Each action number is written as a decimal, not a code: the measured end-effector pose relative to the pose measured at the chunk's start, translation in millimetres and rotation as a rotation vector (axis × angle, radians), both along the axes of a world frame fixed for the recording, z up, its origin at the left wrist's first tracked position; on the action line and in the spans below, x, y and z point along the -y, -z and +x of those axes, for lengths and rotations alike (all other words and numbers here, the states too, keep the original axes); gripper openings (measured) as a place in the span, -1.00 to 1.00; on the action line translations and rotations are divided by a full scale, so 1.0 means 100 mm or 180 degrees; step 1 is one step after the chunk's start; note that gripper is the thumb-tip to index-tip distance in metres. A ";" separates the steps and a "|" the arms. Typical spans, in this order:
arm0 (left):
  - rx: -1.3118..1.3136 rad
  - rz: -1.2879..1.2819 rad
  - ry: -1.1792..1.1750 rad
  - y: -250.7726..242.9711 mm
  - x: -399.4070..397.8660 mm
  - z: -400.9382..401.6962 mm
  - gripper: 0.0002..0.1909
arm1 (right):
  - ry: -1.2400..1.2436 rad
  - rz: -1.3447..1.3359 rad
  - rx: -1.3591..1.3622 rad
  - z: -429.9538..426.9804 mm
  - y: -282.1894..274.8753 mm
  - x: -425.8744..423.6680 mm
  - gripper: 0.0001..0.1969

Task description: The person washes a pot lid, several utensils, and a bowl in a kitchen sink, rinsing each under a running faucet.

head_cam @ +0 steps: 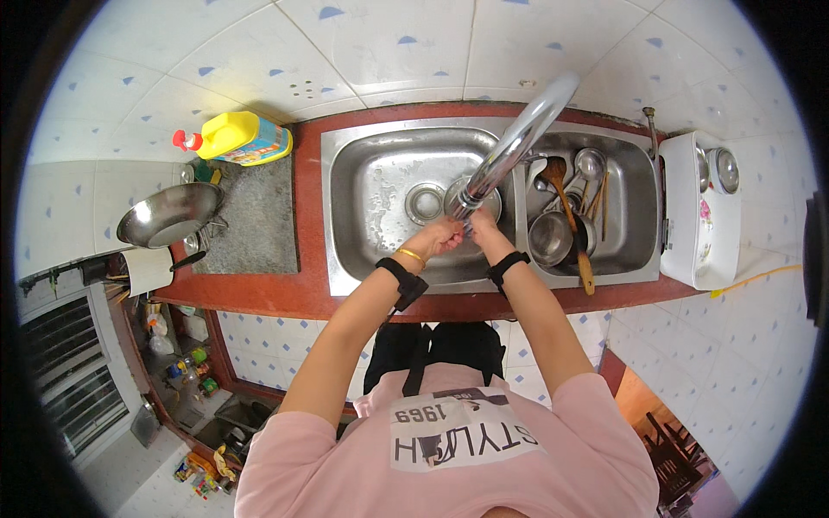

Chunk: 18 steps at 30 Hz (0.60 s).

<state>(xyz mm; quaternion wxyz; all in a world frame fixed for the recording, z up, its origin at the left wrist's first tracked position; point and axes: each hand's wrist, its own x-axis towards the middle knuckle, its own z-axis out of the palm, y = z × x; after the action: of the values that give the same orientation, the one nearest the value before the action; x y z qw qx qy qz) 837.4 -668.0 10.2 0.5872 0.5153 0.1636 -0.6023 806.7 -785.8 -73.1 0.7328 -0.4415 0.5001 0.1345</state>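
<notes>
Both my hands are low in the left basin (369, 168) of a stainless steel double sink, under the tip of a chrome faucet (511, 149). My left hand (443, 237) has curled fingers and a gold bangle at its wrist. Close beside it is my right hand (483, 224), partly covered by the faucet's spout. Whether either hand grips something small cannot be seen. A round steel dish (494, 202) lies just beyond my fingers, half hidden by the faucet. To its left is the round drain strainer (427, 203). Water drops cover the basin floor.
In the right basin (631, 239) are a wooden spatula (565, 201), a steel ladle (590, 163), chopsticks (605, 206) and a steel bowl (550, 238). A white container (686, 226) stands at right. At left are a yellow detergent bottle (236, 135), a wok (171, 210) and a knife handle (188, 261).
</notes>
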 end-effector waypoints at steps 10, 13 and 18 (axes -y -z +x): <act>-0.0193 0.0257 -0.0517 -0.42 -0.22 -0.05 -0.84 | -0.0866 -0.1803 0.0764 0.00 -0.22 -0.22 -0.69; -0.1968 -0.0614 -0.1283 -0.34 -0.32 0.01 -0.83 | -0.1540 -0.2333 0.0327 0.02 -0.15 -0.29 -0.67; -0.2592 -0.0708 -0.1785 -0.41 -0.34 0.04 -0.79 | -0.1261 -0.1482 0.0500 0.03 0.10 -0.32 -0.69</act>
<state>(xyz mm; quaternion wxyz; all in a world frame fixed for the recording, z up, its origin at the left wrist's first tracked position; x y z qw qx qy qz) 841.5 -634.3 50.8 0.6663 0.1092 0.4463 -0.5873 809.3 -753.4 -83.3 0.6079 -0.6953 0.3635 0.1220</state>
